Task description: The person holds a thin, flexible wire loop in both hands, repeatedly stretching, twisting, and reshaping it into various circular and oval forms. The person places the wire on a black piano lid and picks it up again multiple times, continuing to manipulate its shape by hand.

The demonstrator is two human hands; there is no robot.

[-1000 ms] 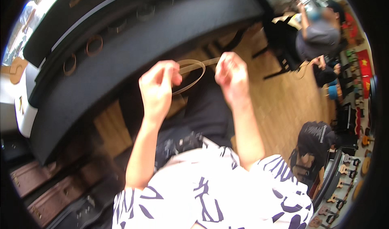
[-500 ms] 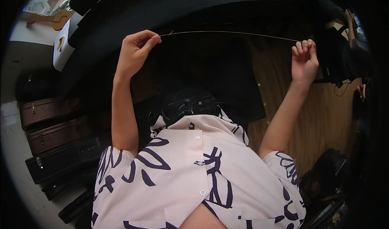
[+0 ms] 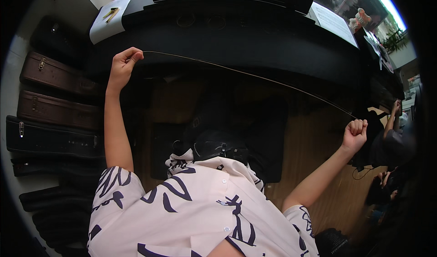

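A thin gold-coloured string, wire-like in look, stretches between my hands in a slight arc. At the upper left, my left hand pinches one end between thumb and fingers. My right hand is lower and far to the right, its fingers curled into a fist around the other end. Between the hands the string hangs in the air in front of a black table.
The black table spans the far side, with a white sheet bearing small gold pieces and another paper. Several hard cases line the left. Another person sits at the right. Wooden floor lies below.
My hands have moved farther apart, the left outward and the right outward and down. More of the string now shows, slanting down to the right. The view has shifted, bringing the tabletop into sight.
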